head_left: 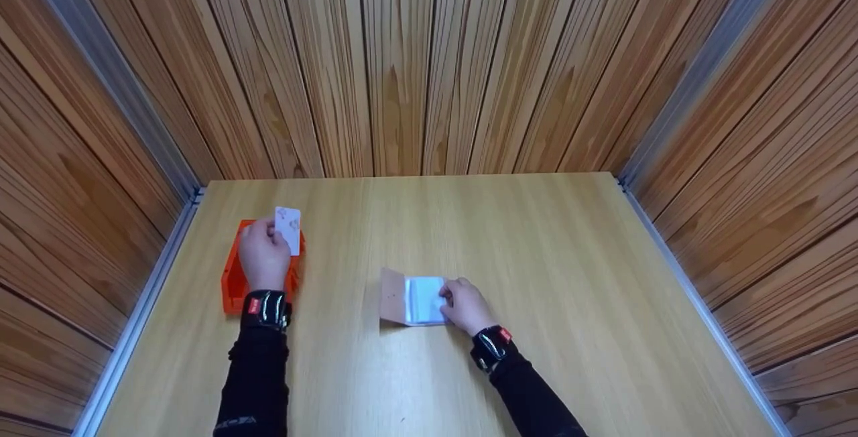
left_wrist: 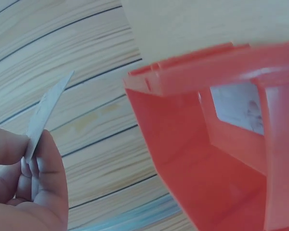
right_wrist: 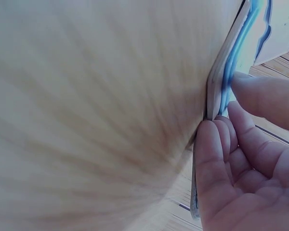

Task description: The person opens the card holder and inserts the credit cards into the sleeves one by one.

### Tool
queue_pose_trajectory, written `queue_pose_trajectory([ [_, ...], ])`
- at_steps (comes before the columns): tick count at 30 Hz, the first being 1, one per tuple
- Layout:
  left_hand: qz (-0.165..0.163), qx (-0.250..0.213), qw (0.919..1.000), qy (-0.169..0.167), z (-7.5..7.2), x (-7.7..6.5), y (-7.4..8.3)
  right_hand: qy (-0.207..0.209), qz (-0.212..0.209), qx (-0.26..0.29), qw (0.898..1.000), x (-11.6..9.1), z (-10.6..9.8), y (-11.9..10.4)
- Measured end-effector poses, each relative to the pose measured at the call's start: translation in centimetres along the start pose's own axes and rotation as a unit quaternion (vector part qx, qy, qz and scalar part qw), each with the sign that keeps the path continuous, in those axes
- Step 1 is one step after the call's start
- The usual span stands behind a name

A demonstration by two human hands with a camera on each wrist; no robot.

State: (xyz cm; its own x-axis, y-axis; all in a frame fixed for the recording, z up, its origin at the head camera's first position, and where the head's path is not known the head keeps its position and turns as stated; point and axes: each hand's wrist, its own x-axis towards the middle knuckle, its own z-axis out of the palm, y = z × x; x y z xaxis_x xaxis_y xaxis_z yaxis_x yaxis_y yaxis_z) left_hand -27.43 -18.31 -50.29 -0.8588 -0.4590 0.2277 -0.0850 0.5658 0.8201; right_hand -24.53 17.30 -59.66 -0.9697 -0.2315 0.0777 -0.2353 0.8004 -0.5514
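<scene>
My left hand (head_left: 265, 256) pinches a white card (head_left: 287, 229) with small printed figures between thumb and fingers, over the orange bin (head_left: 232, 283). In the left wrist view the card (left_wrist: 48, 108) stands nearly edge-on, beside the bin's wall (left_wrist: 183, 139). Another white card (left_wrist: 238, 106) shows inside the bin. A card holder (head_left: 425, 299) lies opened on the table, its brown cover flap (head_left: 393, 296) raised at the left and its clear bluish sleeves facing up. With thumb on the sleeves and fingers at the edge, my right hand (head_left: 467, 304) grips the holder's right side.
The light wooden table (head_left: 536, 242) is bounded by wood-panelled walls (head_left: 395, 68) at the back and both sides. Metal rails (head_left: 134, 309) run along the table's side edges. The bin stands near the left rail.
</scene>
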Motion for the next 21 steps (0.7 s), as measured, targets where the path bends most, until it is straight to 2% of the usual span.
queue_pose_trajectory([
  [4,0.009,0.001,0.9999,-0.006,0.7,-0.1,0.2,0.006,-0.006,-0.002,1.000,0.0,0.0,0.1],
  [10,-0.008,-0.012,0.9993,-0.036,1.4,-0.5,0.6,0.010,-0.021,-0.005,1.000,0.0,0.1,0.2],
  [17,0.002,-0.037,0.9982,-0.048,2.3,-1.0,1.2,0.005,-0.012,0.000,1.000,0.0,0.0,0.1],
  [21,-0.005,-0.046,0.9965,-0.070,2.7,-1.6,1.6,0.004,-0.008,-0.003,1.000,0.0,0.1,0.2],
])
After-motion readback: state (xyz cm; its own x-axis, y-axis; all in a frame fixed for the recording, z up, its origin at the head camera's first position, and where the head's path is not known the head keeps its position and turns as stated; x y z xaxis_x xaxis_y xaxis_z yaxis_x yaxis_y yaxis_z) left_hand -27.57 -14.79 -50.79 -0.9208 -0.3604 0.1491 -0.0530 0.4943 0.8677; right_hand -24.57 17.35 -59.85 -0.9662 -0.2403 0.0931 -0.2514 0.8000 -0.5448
